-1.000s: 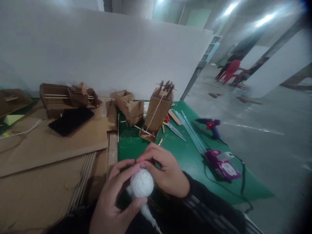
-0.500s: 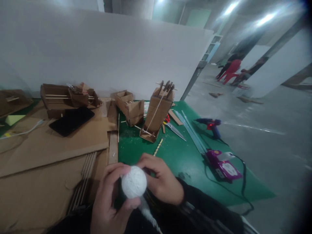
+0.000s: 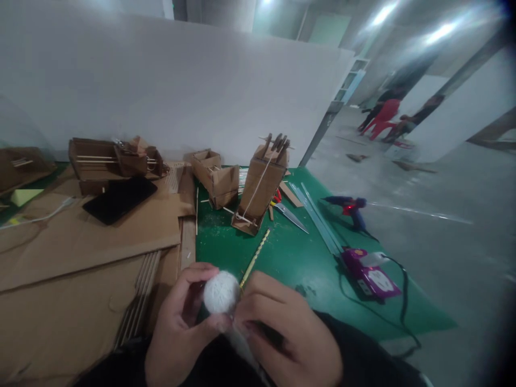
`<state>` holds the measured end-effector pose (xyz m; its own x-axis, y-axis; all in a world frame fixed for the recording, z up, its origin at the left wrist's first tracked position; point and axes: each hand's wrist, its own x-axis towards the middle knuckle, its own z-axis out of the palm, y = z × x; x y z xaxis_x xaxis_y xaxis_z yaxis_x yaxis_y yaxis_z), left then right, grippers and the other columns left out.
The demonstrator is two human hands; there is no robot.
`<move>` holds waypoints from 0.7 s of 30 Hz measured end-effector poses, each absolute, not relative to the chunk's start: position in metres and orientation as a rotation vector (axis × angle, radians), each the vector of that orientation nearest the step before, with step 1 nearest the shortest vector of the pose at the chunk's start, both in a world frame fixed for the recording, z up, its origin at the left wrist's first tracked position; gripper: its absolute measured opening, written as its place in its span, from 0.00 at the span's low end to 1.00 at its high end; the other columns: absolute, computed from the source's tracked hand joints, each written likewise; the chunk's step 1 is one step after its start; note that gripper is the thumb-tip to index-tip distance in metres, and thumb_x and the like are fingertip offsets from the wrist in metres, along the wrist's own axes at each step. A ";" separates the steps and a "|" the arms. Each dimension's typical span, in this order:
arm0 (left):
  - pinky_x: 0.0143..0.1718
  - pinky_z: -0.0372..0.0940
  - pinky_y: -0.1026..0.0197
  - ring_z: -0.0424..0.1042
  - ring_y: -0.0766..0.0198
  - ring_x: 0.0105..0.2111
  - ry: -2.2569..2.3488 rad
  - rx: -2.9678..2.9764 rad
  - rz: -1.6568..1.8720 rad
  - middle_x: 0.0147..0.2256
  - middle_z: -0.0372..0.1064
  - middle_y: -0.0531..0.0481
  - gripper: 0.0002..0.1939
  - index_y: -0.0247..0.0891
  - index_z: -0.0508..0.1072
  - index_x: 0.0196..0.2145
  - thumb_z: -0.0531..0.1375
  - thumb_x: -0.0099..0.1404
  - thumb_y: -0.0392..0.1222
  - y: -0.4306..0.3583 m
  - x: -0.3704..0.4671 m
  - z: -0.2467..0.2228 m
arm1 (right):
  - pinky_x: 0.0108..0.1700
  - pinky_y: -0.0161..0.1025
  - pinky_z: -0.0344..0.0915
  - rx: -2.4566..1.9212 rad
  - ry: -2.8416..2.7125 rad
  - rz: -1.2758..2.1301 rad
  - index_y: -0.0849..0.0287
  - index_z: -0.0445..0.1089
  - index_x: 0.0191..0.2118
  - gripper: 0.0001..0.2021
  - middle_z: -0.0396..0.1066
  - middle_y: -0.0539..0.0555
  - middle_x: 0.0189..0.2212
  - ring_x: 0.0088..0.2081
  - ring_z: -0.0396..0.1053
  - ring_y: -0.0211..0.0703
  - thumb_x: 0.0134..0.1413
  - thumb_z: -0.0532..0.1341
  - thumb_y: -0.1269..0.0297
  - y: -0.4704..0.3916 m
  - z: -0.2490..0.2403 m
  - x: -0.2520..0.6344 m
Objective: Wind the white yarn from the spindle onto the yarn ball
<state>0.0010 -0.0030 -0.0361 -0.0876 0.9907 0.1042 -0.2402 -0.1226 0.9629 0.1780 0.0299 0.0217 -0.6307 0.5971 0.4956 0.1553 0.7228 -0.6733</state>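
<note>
hands: both up close at the counter's near edge, closed on one ball of white string (image 3: 220,293)
left hand (image 3: 177,328): cupped round the ball from the left and below, thumb and fingers clamped on it
right hand (image 3: 282,336): fingers curled in against the ball's right side, pinched together near its lower edge; can't tell whether they hold a loose end, too blurred
ball: held above the counter, not resting on it, over the seam between the cardboard sheets (image 3: 80,242) and the green mat (image 3: 298,258)
ball look: round, tightly wound, matte white, strands crossing on the surface; looks full, little paid out by my read
stick: thin pale skewer (image 3: 255,258) lies on the mat, running from the ball toward the tall cardboard model (image 3: 260,185); near end hidden behind the ball
progress: tall cardboard model already stands mid-counter with a string line down its front and sticks poking out the top; smaller open box (image 3: 215,177) stands just left of it
left to do: judging by the grip, string work in hand is at the start, no free length visible yet
right edge: glue gun (image 3: 349,207) and purple tool (image 3: 368,271) with black cable, well apart from the hands
mid-counter: scissors (image 3: 288,212) just right of the tall model
far left: black tablet (image 3: 119,199) on cardboard
</note>
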 end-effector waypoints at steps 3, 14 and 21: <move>0.44 0.67 0.70 0.73 0.64 0.43 0.944 1.057 1.400 0.45 0.68 0.51 0.21 0.48 0.77 0.42 0.73 0.50 0.38 -0.003 0.000 -0.037 | 0.35 0.36 0.61 -0.398 -2.336 0.615 0.63 0.70 0.36 0.07 0.69 0.56 0.30 0.33 0.64 0.41 0.57 0.56 0.77 0.044 0.026 0.183; 0.47 0.69 0.66 0.74 0.57 0.47 0.895 1.041 1.446 0.47 0.72 0.49 0.30 0.50 0.75 0.50 0.74 0.48 0.39 -0.015 0.004 -0.041 | 0.34 0.31 0.65 -0.405 -2.210 0.659 0.63 0.76 0.37 0.11 0.67 0.54 0.30 0.32 0.66 0.36 0.65 0.58 0.65 0.075 0.030 0.181; 0.46 0.69 0.68 0.73 0.60 0.45 0.962 1.502 1.556 0.46 0.68 0.49 0.25 0.48 0.74 0.52 0.70 0.56 0.43 -0.014 -0.001 -0.036 | 0.32 0.33 0.64 -0.509 -2.035 0.813 0.62 0.75 0.36 0.07 0.71 0.54 0.28 0.30 0.66 0.38 0.63 0.61 0.67 0.079 0.012 0.171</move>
